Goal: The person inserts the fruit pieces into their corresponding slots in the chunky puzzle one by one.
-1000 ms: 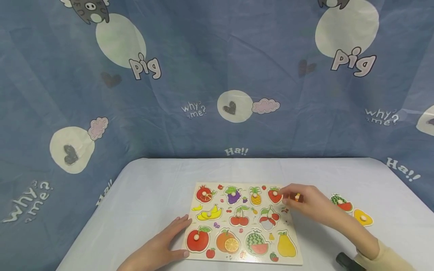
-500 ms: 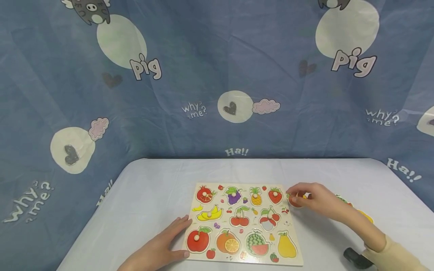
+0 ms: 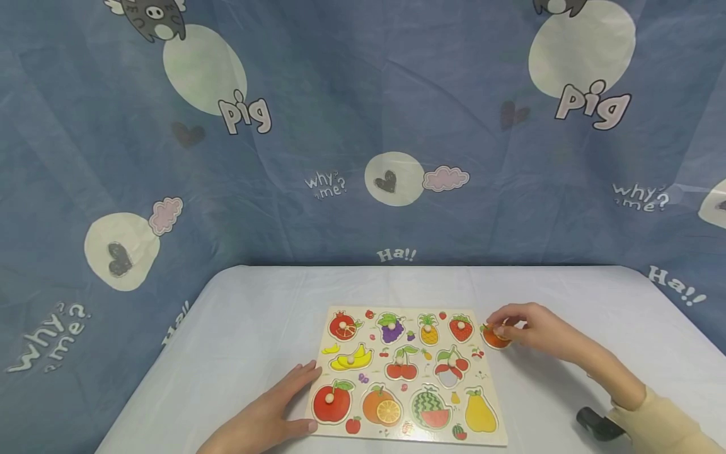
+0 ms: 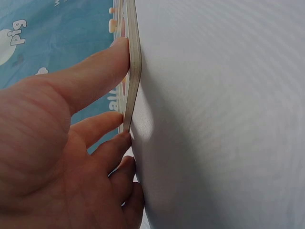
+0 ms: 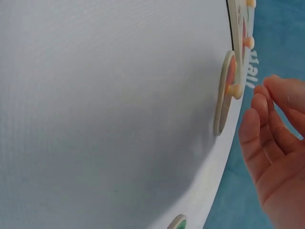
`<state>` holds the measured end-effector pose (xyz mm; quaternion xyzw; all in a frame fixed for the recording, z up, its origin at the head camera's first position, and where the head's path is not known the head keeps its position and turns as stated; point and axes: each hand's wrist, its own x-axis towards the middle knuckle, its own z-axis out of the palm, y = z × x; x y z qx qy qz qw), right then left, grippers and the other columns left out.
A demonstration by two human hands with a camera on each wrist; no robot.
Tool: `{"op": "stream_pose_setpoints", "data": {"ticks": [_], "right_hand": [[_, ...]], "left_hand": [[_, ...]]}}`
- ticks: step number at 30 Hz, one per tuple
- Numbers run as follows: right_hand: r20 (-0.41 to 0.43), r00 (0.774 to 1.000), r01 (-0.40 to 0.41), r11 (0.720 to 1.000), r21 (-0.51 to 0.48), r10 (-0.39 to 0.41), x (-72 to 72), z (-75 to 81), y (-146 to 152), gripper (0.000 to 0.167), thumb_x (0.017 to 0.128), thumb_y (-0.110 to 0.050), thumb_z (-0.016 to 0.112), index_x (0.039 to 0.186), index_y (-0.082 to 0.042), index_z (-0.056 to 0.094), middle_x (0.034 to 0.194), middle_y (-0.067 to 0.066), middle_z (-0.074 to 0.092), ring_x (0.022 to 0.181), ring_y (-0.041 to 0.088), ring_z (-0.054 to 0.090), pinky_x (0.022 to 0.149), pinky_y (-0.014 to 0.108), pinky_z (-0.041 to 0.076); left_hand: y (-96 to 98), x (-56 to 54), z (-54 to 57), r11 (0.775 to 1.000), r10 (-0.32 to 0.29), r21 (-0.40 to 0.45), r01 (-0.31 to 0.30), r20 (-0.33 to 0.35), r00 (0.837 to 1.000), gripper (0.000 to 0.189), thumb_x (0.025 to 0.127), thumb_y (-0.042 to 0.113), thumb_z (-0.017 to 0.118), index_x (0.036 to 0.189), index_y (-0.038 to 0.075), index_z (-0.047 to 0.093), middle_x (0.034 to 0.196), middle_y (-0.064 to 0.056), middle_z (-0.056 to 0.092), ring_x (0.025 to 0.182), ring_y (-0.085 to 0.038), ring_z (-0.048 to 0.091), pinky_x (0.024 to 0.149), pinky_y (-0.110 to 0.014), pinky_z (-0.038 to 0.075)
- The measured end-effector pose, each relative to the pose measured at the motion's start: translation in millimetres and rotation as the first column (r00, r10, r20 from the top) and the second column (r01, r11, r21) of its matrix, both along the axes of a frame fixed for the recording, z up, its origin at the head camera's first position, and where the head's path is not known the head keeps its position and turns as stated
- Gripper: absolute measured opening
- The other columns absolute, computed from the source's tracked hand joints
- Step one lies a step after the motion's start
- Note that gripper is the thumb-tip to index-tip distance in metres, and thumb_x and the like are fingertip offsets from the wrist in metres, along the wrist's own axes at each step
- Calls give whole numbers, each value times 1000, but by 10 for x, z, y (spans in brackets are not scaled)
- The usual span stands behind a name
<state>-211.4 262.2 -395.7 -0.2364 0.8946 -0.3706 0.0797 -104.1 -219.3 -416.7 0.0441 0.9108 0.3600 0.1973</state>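
A fruit puzzle board [image 3: 405, 376] lies flat on the table, its apple, banana, grape and other pieces bearing small knobs. The orange, watermelon and pear pictures along its near row show no knobs. My left hand [image 3: 269, 410] rests at the board's left edge with fingers spread; in the left wrist view its thumb [image 4: 107, 59] touches the board's side. Just off the board's right edge lies an orange puzzle piece [image 3: 495, 337]. Over it is my right hand [image 3: 535, 328]. The right wrist view shows its fingertips [image 5: 250, 124] apart from the piece's knob [image 5: 234, 90].
A white cloth covers the table [image 3: 272, 296], with a blue patterned curtain [image 3: 317, 126] behind it. Part of a green piece [image 5: 179, 223] shows at the bottom of the right wrist view. A black device [image 3: 598, 424] sits by the right sleeve [image 3: 660, 422].
The right hand has moved right from the board's strawberry corner, and the orange piece has come down on the table beside the board. The forearm now hides the two pieces at right.
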Motion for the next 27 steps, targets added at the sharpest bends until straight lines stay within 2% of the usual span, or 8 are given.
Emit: {"op": "stream_pose_setpoints", "data": {"ticks": [10,19,27], "right_hand": [[13,1000,11,1000,-1,-11,-43,-73,7,17,91,-9,68,108,-8,72,103,3,69,87,17,60,64,28,55],[21,1000,-20,1000,21,19,-130,-127,24,15,89,-5,68,103,-9,73,103,4,69,81,13,56,60,27,53],[-7,997,-83,996,37,83,-165,-136,59,24,84,5,66,103,-8,72,106,4,69,89,18,57,74,25,52]], "left_hand": [[-4,-4,-4,1000,0,3,0,6,1000,89,74,37,84,150,26,41,159,-7,30,142,-37,27,104,-64,35],[-7,-11,-14,1000,-1,1,1,4,1000,89,74,39,84,151,26,41,158,-7,30,141,-36,28,103,-64,35],[1,-13,-22,1000,-3,-15,3,-1,1000,89,74,40,84,150,27,41,158,-7,30,140,-36,29,103,-64,36]]}}
